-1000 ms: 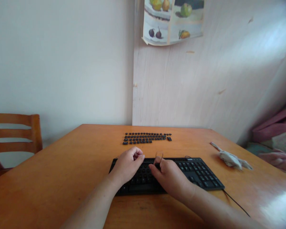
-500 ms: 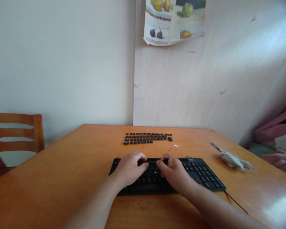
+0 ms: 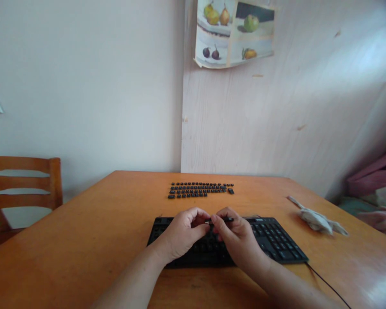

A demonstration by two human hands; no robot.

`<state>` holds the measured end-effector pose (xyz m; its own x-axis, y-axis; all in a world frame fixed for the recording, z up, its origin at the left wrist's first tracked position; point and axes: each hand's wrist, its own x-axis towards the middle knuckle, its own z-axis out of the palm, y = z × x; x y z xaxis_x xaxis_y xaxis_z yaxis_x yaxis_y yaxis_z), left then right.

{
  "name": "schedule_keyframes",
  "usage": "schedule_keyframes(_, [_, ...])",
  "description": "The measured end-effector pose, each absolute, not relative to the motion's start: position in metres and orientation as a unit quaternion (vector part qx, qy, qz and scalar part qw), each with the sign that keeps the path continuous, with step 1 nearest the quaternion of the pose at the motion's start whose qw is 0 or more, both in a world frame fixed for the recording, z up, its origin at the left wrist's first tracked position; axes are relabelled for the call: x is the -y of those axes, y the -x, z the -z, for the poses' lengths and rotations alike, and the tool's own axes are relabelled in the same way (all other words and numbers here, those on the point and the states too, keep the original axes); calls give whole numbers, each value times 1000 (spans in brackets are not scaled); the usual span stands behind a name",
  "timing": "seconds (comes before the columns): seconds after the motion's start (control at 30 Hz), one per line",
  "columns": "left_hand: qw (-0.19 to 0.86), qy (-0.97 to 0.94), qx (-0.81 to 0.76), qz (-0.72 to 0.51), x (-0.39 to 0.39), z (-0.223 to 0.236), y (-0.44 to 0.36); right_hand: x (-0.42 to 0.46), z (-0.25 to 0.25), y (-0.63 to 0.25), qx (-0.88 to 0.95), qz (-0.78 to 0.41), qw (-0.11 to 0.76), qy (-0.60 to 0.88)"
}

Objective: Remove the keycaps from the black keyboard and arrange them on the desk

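Note:
Over the middle of a black keyboard (image 3: 279, 240) my two hands meet. My right hand (image 3: 234, 227) is closed, pinching a keycap puller (image 3: 227, 219); only a short dark part of it shows between the fingers. My left hand (image 3: 188, 234) is closed too, thumb and fingers pinched together at the puller's left end. Whatever lies in that pinch is too small and covered to make out. The keyboard's left and middle area has bare sockets where keycaps are off, partly hidden by my hands. Its number pad still carries keys.
Behind the keyboard, loose black keycaps (image 3: 193, 191) lie in several rows on the wooden table (image 3: 93, 240). A greyish cloth (image 3: 318, 219) rests at the right. The keyboard's cable (image 3: 328, 283) runs off the front right. A wooden chair (image 3: 22, 184) stands at the left.
The puller's thin wires pointed up from my right hand before; now the puller lies level. My hands have come together, the left one moving right. The camera view has tipped slightly up.

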<state>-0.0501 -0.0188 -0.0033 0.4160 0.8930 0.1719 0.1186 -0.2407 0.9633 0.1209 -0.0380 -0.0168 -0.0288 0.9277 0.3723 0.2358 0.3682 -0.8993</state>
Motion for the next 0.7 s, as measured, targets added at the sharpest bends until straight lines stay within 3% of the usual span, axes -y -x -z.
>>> schedule_keyframes(0.17, [507,-662,-381,-400,17,6,51,41,20,-119,657,-310,531,437])
schedule_keyframes(0.3, [524,-645,-390,-396,17,5,53,35,25,-122,675,-223,559,427])
schedule_keyframes(0.53, [568,-607,-388,-398,19,-1,55,38,11,-133,823,-70,369,427])
schedule_keyframes(0.7, [582,-596,-386,-398,22,-4,54,41,1,-134,833,-27,303,462])
